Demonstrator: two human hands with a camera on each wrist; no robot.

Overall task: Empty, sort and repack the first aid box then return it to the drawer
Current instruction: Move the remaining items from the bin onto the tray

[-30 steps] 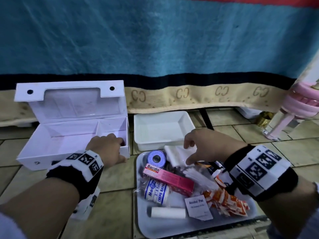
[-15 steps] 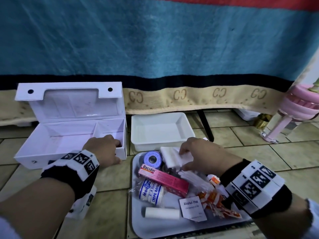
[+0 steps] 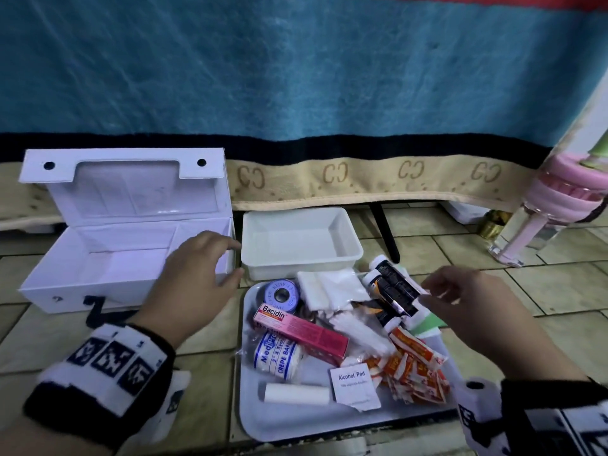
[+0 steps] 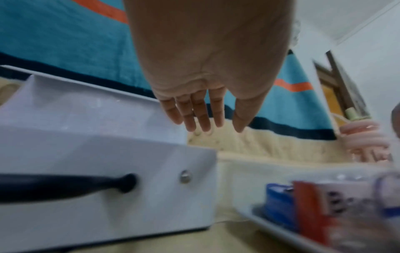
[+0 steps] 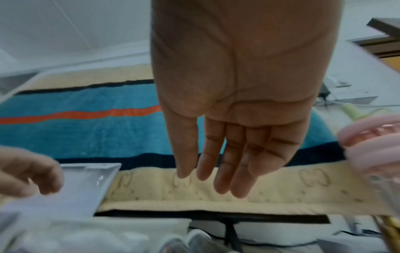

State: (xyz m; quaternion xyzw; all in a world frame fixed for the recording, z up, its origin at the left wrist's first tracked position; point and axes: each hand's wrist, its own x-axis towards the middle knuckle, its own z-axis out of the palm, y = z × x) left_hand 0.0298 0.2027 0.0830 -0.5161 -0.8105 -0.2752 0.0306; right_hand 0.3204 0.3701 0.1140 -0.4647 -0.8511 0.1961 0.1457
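Note:
The white first aid box (image 3: 65, 296) stands open and empty on the floor at the left, lid up. My left hand (image 3: 227, 261) hovers over its right front corner with relaxed fingers (image 4: 203, 118), holding nothing. A grey tray (image 3: 296, 419) to the right carries the supplies: blue tape roll (image 3: 281, 294), pink Bacidin box (image 3: 302, 330), crepe bandage (image 3: 279, 355), gauze pack (image 3: 329, 287), black tubes (image 3: 391, 287), orange sachets (image 3: 414, 370), alcohol pad (image 3: 353, 383), white roll (image 3: 296, 393). My right hand (image 3: 437, 292) hangs just right of the tubes, its fingers (image 5: 220, 171) straight and empty.
An empty white tub (image 3: 299, 260) sits behind the tray, next to the box. A blue bed cover (image 3: 296, 77) with a beige hem hangs behind everything, over a black leg (image 3: 385, 232). A pink and clear bottle (image 3: 539, 218) stands at the far right on the tiled floor.
My left hand has lifted off the box's front edge and shifted right. My right hand has left the gauze pack and moved right, uncovering the black tubes.

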